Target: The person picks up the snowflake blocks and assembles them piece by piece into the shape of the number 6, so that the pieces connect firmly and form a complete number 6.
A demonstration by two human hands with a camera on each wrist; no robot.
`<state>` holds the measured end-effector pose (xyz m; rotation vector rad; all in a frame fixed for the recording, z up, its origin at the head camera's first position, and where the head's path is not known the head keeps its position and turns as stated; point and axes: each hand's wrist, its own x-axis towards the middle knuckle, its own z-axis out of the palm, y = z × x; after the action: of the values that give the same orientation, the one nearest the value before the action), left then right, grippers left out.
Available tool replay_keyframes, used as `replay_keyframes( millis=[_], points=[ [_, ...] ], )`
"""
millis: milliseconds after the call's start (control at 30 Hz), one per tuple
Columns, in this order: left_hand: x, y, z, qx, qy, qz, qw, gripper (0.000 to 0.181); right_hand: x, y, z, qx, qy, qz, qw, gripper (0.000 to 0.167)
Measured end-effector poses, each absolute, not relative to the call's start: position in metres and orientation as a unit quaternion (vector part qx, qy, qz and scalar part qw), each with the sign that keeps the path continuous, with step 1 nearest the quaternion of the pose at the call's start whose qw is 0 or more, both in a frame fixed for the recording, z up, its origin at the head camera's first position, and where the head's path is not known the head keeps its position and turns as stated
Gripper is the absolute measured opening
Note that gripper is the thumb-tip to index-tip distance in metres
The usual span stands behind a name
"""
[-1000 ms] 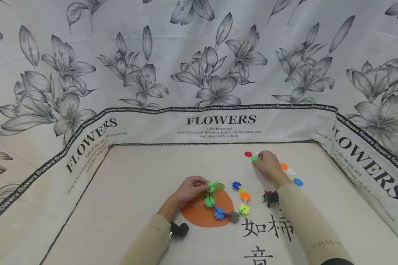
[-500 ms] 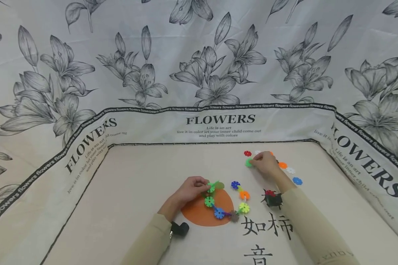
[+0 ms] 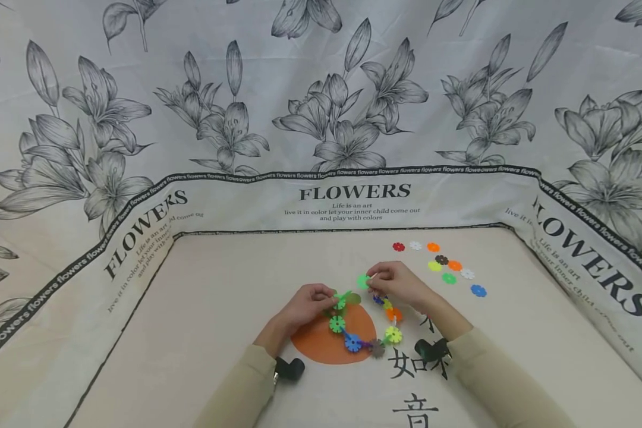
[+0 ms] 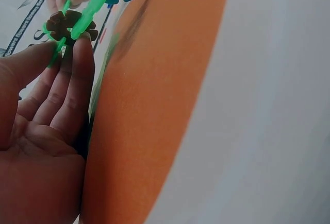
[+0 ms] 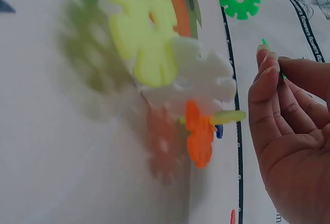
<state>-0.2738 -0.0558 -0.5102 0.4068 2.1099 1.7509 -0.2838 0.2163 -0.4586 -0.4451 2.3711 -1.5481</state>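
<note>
My left hand [image 3: 307, 306] pinches the green end of a curved chain of interlocking flower-shaped plastic discs [image 3: 353, 342]. In the left wrist view, thumb and fingertips hold a green disc [image 4: 55, 54] slotted with a brown disc [image 4: 64, 26]. Between the thumb and fingers of my right hand [image 3: 401, 282] is a single green disc [image 3: 363, 281], seen edge-on in the right wrist view [image 5: 283, 74]. This hand hovers just above the chain's other end, a dark blue disc [image 3: 378, 300], apart from the left hand. Orange, white and yellow discs [image 5: 144, 33] of the chain loom close in that view.
Loose discs lie at the back right: red [image 3: 398, 246], white [image 3: 415, 245], orange [image 3: 433, 246], yellow [image 3: 434, 266], green [image 3: 449, 278], blue [image 3: 478, 290] and others. The cloth has a printed orange circle [image 3: 321, 351] and black characters [image 3: 416, 410]. Flowered fabric walls [image 3: 353, 196] enclose the table.
My right hand has carried the green disc from the loose discs at the back right leftward and nearer, to beside the chain. The left hand keeps its hold and place.
</note>
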Motion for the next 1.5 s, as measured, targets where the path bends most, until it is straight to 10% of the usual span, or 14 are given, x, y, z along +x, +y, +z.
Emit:
replay_keyframes(
  millis=[1500],
  points=[
    [-0.272,-0.052,-0.509,0.177,0.783,0.572,0.168,0.036,-0.283,0.193,-0.464,-0.208,0.837,-0.484,0.148,0.027]
  ],
)
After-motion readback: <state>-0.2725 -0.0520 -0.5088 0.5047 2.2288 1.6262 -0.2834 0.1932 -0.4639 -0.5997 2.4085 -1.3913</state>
